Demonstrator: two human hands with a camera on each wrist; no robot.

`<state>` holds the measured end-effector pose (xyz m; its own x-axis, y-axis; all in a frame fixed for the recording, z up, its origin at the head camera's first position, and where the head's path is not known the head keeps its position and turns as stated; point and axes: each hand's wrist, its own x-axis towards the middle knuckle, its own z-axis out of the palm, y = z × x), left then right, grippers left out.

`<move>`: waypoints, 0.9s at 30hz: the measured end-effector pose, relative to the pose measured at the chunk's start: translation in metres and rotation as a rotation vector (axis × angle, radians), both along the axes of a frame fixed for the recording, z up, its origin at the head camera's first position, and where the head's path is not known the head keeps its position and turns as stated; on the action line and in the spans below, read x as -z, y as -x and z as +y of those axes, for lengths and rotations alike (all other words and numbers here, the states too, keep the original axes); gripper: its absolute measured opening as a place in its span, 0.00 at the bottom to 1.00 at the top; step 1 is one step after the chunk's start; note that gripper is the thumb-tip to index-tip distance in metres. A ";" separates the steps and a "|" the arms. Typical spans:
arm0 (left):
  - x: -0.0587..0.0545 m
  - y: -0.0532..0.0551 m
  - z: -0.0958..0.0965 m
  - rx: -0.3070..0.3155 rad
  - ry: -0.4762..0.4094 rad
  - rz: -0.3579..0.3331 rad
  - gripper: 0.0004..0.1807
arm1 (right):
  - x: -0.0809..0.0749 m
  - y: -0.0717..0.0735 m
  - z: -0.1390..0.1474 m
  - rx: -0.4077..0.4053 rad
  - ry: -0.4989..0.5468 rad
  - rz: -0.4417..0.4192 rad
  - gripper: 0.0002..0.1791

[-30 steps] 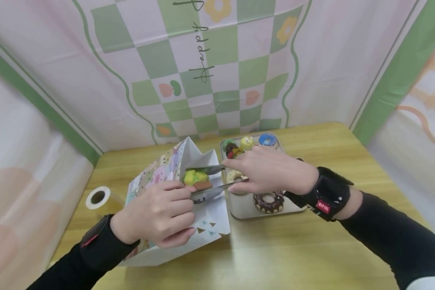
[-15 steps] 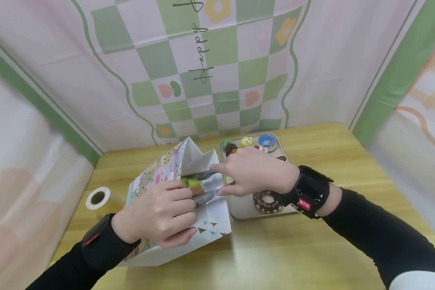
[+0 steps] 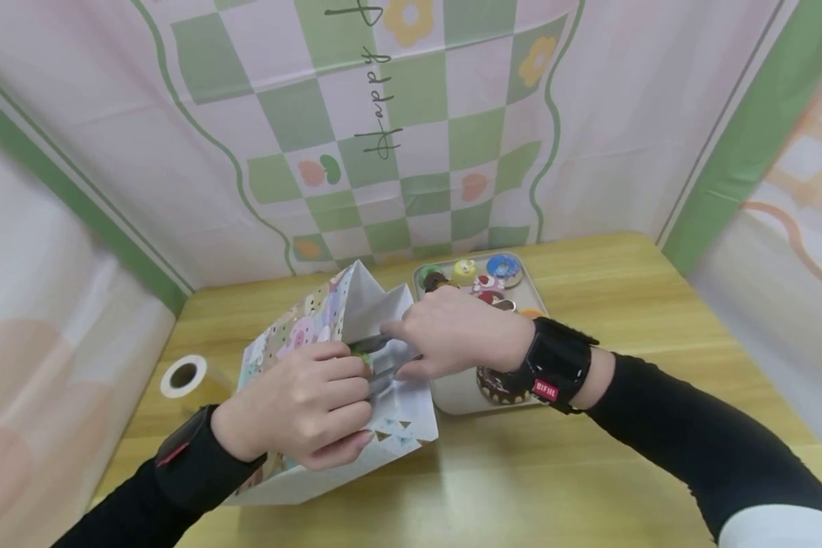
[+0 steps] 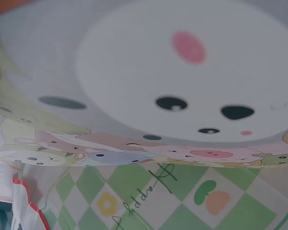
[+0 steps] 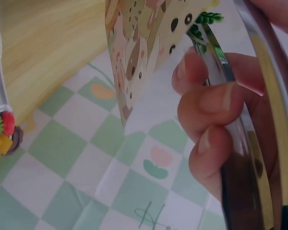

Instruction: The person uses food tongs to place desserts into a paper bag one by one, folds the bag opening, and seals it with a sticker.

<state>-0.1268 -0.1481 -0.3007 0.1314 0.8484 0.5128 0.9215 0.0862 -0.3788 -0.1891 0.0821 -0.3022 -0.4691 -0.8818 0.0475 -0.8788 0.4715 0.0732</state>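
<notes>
A hanging cloth [image 3: 418, 114] printed with green checks and flowers rises behind everything, and in front of it spreads a wood-grain worktop [image 3: 589, 457]. On this leans or lies a paper bag [image 3: 404, 426] covered in cartoon animals, its white-lined mouth turned to the right. A pale metal tray [image 3: 455, 392] lies just beside that mouth, carrying small food-like pieces. The left hand [image 3: 308, 407] has its fingers curled over the bag's near edge, gripping it. The right hand [image 3: 462, 331] is at the mouth, its fingers wrapped round metal tongs [image 5: 273, 91] whose ends reach inside the bag. Left of the bag stands a white-topped roll [image 3: 183, 376]. In the tray, a chocolate-coloured doughnut [image 3: 500, 387] lies partly hidden by the right wrist, and a blue-topped doughnut [image 3: 504, 266] sits in a far corner near a yellow piece [image 3: 464, 269]. Smallest is a leafy green bit [image 5: 209, 19] within the bag's mouth, at the tongs' far end; whether they pinch it cannot be told.
</notes>
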 end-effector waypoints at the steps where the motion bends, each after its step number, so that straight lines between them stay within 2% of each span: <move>1: 0.000 0.000 0.000 0.000 -0.001 0.001 0.19 | 0.001 0.000 -0.001 0.002 -0.001 -0.002 0.22; 10: 0.001 0.000 -0.001 -0.004 -0.007 0.005 0.19 | 0.005 0.000 -0.013 0.014 0.021 -0.047 0.18; 18: 0.001 0.001 -0.002 0.000 -0.028 0.006 0.19 | 0.007 -0.001 -0.024 0.024 0.015 -0.024 0.19; 27: 0.000 0.002 -0.002 0.000 -0.037 0.022 0.19 | 0.008 0.000 -0.030 0.035 0.015 -0.047 0.19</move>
<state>-0.1285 -0.1506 -0.3010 0.1425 0.8291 0.5406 0.9131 0.1007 -0.3951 -0.1893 0.0521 -0.3107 -0.5021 -0.8640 0.0379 -0.8639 0.5031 0.0245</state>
